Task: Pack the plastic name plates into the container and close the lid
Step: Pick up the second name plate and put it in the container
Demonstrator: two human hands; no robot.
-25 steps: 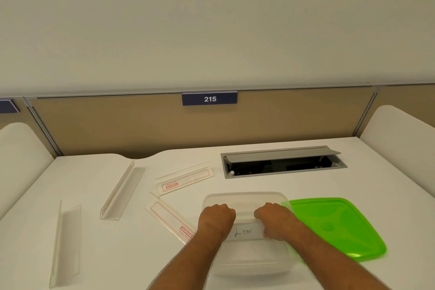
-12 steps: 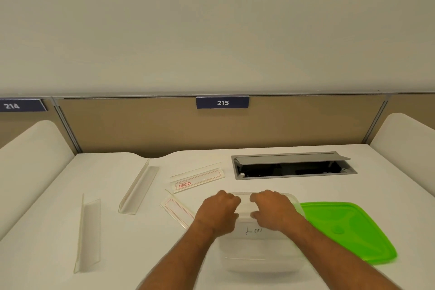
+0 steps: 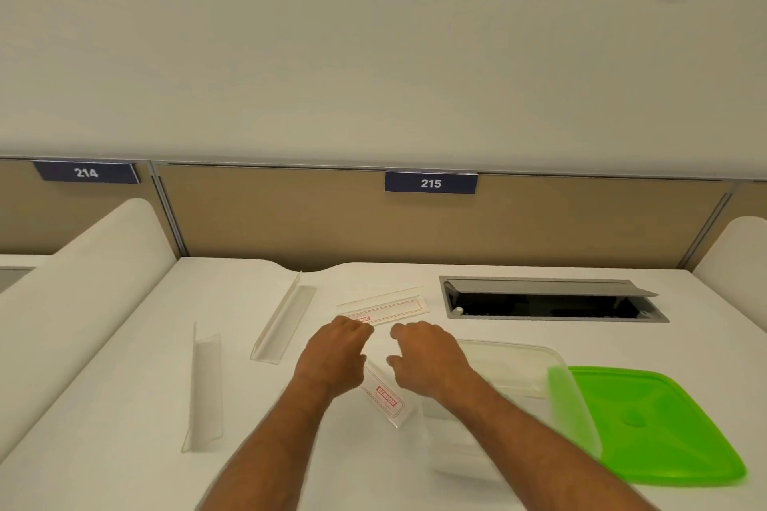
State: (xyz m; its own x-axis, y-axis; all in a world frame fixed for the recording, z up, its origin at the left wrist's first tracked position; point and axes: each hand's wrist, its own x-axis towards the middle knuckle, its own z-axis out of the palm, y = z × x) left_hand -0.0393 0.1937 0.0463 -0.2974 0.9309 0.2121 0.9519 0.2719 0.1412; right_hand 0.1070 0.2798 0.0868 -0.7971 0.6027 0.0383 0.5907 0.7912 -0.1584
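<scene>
Several clear plastic name plates lie on the white desk. One with a red label [image 3: 386, 398] sits just under and between my hands. Another red-labelled plate [image 3: 388, 308] lies beyond my fingertips. Two plain angled plates [image 3: 284, 319] [image 3: 203, 386] lie further left. The clear container [image 3: 519, 369] stands open at the right, partly behind my right forearm. Its green lid [image 3: 655, 423] lies on the desk beside it. My left hand [image 3: 336, 353] and my right hand [image 3: 427, 357] hover over the plates with fingers loosely curled and apart, holding nothing.
An open grey cable hatch [image 3: 552, 299] is set into the desk behind the container. A tan partition [image 3: 269, 216] with number signs closes the back. White curved dividers [image 3: 83, 286] flank the desk on both sides.
Both hands have left the container and moved forward and left, over the red-labelled plates. The camera has tilted, so the scene sits lower and shifted right.
</scene>
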